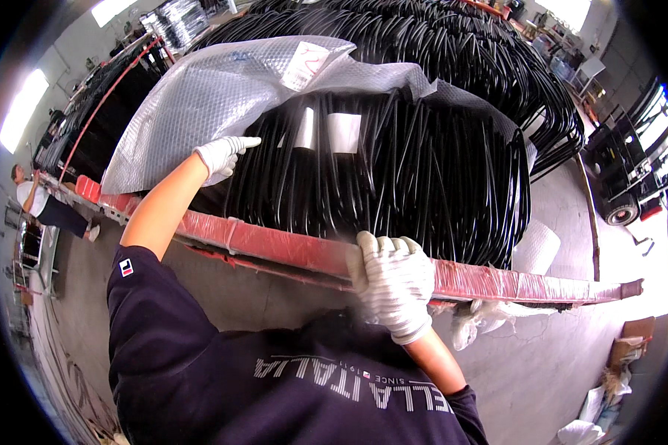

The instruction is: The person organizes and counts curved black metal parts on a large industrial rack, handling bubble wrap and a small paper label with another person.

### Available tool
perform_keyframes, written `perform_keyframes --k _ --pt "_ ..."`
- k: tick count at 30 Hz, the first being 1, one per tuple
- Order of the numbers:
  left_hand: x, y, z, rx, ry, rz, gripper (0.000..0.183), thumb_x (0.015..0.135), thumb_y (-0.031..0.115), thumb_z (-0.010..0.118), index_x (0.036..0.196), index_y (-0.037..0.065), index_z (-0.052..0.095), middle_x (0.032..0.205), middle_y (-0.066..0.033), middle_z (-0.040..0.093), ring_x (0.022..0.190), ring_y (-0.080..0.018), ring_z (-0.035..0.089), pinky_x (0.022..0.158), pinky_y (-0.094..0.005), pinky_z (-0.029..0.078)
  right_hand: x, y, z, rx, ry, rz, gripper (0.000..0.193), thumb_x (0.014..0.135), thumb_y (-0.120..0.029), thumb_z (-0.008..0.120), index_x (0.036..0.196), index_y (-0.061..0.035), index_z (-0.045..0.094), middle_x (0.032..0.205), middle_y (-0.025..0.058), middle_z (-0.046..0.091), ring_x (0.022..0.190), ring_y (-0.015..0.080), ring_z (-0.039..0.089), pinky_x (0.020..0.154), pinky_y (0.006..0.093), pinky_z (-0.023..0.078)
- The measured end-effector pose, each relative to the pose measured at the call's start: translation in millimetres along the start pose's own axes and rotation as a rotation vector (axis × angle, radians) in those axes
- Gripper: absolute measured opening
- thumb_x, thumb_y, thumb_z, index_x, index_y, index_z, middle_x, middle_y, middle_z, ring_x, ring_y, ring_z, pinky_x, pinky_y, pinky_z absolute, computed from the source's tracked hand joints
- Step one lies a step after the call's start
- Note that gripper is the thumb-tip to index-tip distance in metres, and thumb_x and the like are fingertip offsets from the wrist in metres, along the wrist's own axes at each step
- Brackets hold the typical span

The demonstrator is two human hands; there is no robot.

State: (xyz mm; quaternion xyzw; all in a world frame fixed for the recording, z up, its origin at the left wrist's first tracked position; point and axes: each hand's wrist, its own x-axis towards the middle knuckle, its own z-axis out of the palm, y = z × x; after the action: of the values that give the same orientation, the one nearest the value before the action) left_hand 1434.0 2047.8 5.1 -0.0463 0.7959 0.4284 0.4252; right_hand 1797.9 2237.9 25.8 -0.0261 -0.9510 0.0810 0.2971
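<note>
My left hand (223, 157), in a white striped glove, is beside the edge of the bubble wrap sheet (193, 104), its index finger stretched toward a dense row of glossy black curved rods (393, 178). Its other fingers are partly bent, and nothing shows in its grasp. My right hand (395, 285), gloved the same way, overlaps the red plastic-wrapped bar (497, 283) along the rods' near side. Its fingers are curled with knuckles facing up; whatever they close on is hidden. Two white paper labels (344, 133) are among the rods. The sheet drapes over the rods' far left part.
More bundles of black rods (453, 44) are stacked beyond. Another person (48, 204) stands at the far left by a second rack (104, 111). At right are a wheeled black cart (623, 185) and packing scraps (601, 400). Crumpled plastic (490, 319) hangs under the bar.
</note>
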Motion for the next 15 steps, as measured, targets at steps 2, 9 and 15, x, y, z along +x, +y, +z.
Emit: perform_keyframes --k 2,9,15 --pt "-29 9 24 0.015 -0.108 0.141 0.104 0.082 0.053 0.067 0.148 -0.007 0.015 0.157 -0.0257 0.009 0.148 -0.0308 0.003 0.118 -0.0446 0.004 -5 4 -1 0.007 -0.043 0.013 0.021 0.086 -0.027 0.061 0.080 -0.0078 0.054 0.064 0.0062 0.053 0.059 0.0223 0.054 0.065 0.0391 0.046" --pt "4 1 -1 0.441 0.024 0.282 0.088 0.076 0.065 0.067 0.136 0.004 0.047 0.140 -0.0213 0.047 0.126 -0.0379 0.042 0.103 -0.0578 0.031 -2 -1 20 0.060 -0.056 0.053 0.023 0.079 -0.024 0.057 0.074 -0.0018 0.055 0.058 0.0079 0.051 0.052 0.0250 0.054 0.056 0.0390 0.043" --pt "39 -4 1 0.578 0.224 0.007 0.101 0.072 0.077 0.061 0.145 0.011 0.035 0.145 -0.0215 0.036 0.121 -0.0474 0.044 0.097 -0.0653 0.036 -10 0 14 0.071 -0.053 0.094 0.029 0.089 -0.028 0.051 0.082 0.0003 0.053 0.066 0.0079 0.048 0.062 0.0223 0.050 0.067 0.0346 0.042"
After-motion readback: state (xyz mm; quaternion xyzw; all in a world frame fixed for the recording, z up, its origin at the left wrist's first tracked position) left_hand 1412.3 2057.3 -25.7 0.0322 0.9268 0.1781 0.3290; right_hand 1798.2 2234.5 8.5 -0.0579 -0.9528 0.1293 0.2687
